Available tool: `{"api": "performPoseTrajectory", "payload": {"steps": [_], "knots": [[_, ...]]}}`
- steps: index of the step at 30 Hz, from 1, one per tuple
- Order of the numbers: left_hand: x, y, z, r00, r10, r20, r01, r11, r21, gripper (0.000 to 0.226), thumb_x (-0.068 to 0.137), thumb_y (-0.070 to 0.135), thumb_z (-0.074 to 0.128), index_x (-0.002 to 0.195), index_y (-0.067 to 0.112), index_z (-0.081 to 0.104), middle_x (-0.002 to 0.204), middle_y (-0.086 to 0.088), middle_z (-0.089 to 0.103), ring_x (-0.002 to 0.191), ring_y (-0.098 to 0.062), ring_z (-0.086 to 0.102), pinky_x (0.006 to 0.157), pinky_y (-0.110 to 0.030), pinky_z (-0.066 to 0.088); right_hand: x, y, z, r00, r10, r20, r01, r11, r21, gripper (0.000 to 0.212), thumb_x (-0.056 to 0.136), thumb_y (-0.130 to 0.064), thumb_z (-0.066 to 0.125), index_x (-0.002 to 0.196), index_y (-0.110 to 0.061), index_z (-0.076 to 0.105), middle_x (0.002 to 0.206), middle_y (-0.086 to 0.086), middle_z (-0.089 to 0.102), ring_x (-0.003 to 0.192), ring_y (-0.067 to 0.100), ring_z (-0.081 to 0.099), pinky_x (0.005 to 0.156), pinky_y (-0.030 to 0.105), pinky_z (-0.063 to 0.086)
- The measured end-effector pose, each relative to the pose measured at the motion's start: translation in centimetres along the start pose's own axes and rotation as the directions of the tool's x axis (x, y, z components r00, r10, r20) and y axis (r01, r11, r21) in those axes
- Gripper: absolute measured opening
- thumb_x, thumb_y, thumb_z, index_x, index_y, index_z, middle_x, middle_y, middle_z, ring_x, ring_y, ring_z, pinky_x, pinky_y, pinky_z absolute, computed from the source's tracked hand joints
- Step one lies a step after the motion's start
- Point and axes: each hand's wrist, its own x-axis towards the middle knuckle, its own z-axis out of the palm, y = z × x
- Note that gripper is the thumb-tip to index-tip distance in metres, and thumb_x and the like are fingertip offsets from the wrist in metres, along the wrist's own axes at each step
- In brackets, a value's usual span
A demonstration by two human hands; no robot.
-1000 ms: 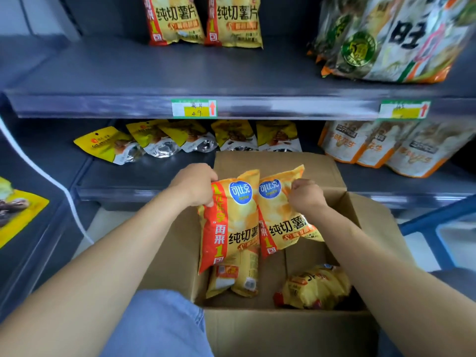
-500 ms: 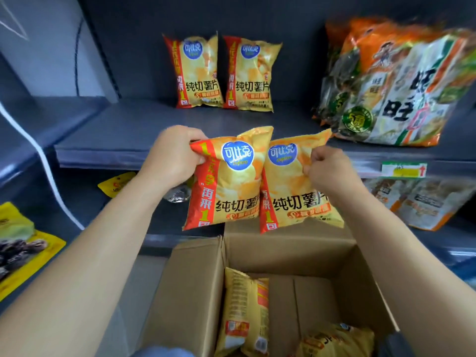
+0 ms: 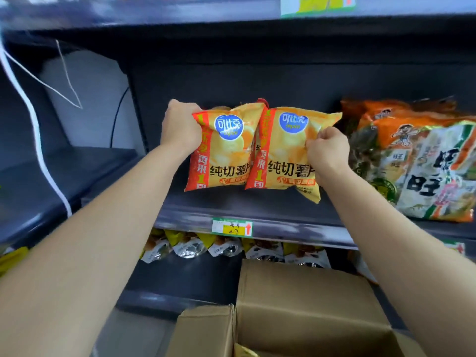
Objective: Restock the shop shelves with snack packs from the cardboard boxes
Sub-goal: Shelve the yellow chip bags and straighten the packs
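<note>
**Two chip bags up at the middle shelf**

Both arms were out in front, and each grip was closed on a pack. My left grip clamped the top left corner of the left potato chip bag, fingers curled round the crumpled edge. My right grip pinched the right side of the right potato chip bag, knuckles toward me.

The two bags were upright and side by side, yellow with a red strip down the left edge and a round blue logo near the top. The right one's left edge overlapped the left one's right edge. Both were over the dark grey shelf, set back from its front lip and directly above the price tag clipped to that lip. Whether their bottom seams touched the shelf board, I could not tell.

Just right of my right grip, big orange-and-white snack multipacks lay stacked on the same shelf. On the shelf below, a row of yellow-and-silver pouches lay flat, foil ends toward me. Lower still and close to me sat the open cardboard box, flaps up, with a scrap of yellow packaging showing at the bottom edge. A white cable hung down the left side of the rack.
</note>
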Motion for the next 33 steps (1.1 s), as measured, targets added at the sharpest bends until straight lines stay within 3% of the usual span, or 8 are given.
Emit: {"api": "performPoseTrajectory", "payload": {"steps": [5,9,12,14,17,22,28,33], "knots": [[1.5,-2.6,2.9,0.994,-0.094,0.062,0.094,0.996,0.004,0.029,0.097,0.010,0.037,0.110,0.009,0.063,0.114,-0.009,0.042,0.081,-0.019,0.054,0.060,-0.021,0.037,1.8,2.0,4.1,0.998,0.054,0.024,-0.054,0.999,-0.006,0.031,0.091,0.003,0.041,0.069,-0.019,0.035,0.072,-0.006,0.041,0.060,0.007,0.036,0.052,0.019,0.032],[2.5,-4.0,4.8,0.970,-0.234,0.065,0.241,0.960,-0.139,0.059,0.099,0.012,0.044,0.150,0.020,0.016,0.147,-0.010,0.031,0.113,-0.025,0.053,0.079,-0.033,0.045,2.3,3.4,5.9,1.000,0.020,0.003,-0.020,1.000,0.007,0.008,0.096,-0.007,0.044,0.090,-0.012,0.041,0.074,-0.008,0.043,0.066,0.008,0.041,0.054,0.019,0.035],[1.9,-5.2,6.8,0.947,-0.255,0.193,0.300,0.918,-0.258,0.078,0.093,0.036,0.055,0.151,0.013,0.007,0.151,-0.008,0.033,0.133,-0.027,0.043,0.106,-0.042,0.040,1.9,5.4,6.5,0.995,0.028,0.100,-0.025,0.999,-0.032,0.022,0.089,-0.026,0.061,0.104,-0.021,0.045,0.103,0.002,0.056,0.094,0.022,0.056,0.078,0.032,0.049],[0.6,-6.0,8.3,0.925,-0.213,0.314,0.307,0.906,-0.290,0.102,0.081,0.040,0.071,0.152,0.015,0.003,0.155,-0.004,0.023,0.140,-0.023,0.031,0.113,-0.040,0.031,1.4,6.6,6.5,0.984,0.082,0.156,-0.058,0.986,-0.156,0.046,0.082,-0.037,0.069,0.120,-0.031,0.043,0.129,0.008,0.047,0.119,0.033,0.048,0.104,0.048,0.039],[-0.7,-7.1,10.8,0.900,-0.190,0.393,0.230,0.971,-0.058,0.122,0.064,0.036,0.084,0.150,0.026,-0.001,0.155,-0.005,0.009,0.141,-0.029,0.020,0.114,-0.046,0.027,1.0,7.4,6.3,0.975,0.105,0.196,-0.057,0.970,-0.235,0.066,0.079,-0.039,0.073,0.133,-0.035,0.035,0.139,0.010,0.037,0.128,0.037,0.033,0.112,0.046,0.024],[-0.7,-8.6,12.4,0.916,-0.227,0.331,0.203,0.973,0.106,0.112,0.070,0.033,0.078,0.145,0.040,-0.004,0.141,-0.013,0.026,0.123,-0.037,0.039,0.104,-0.052,0.034,1.0,8.0,6.6,0.949,0.153,0.275,-0.017,0.897,-0.441,0.100,0.068,-0.041,0.081,0.144,-0.030,0.017,0.141,0.006,0.039,0.131,0.035,0.031,0.110,0.047,0.023],[-0.4,-10.0,12.4,0.963,-0.062,0.263,0.053,0.998,0.039,0.103,0.076,0.002,0.071,0.148,0.033,0.004,0.138,-0.009,0.030,0.121,-0.032,0.042,0.102,-0.054,0.039,2.1,8.5,7.7,0.965,-0.029,0.262,0.121,0.931,-0.344,0.056,0.080,-0.008,0.068,0.122,-0.018,0.032,0.109,-0.003,0.040,0.125,0.028,0.036,0.107,0.045,0.024],[0.5,-10.3,12.7,0.970,-0.047,0.240,0.018,0.993,0.119,0.079,0.082,0.000,0.063,0.143,0.023,0.017,0.141,-0.009,0.033,0.123,-0.029,0.042,0.099,-0.052,0.041,4.0,8.7,9.0,0.992,-0.080,0.097,0.123,0.784,-0.609,0.058,0.082,-0.018,0.070,0.127,-0.014,0.034,0.132,0.009,0.042,0.125,0.032,0.036,0.101,0.044,0.033]]}}
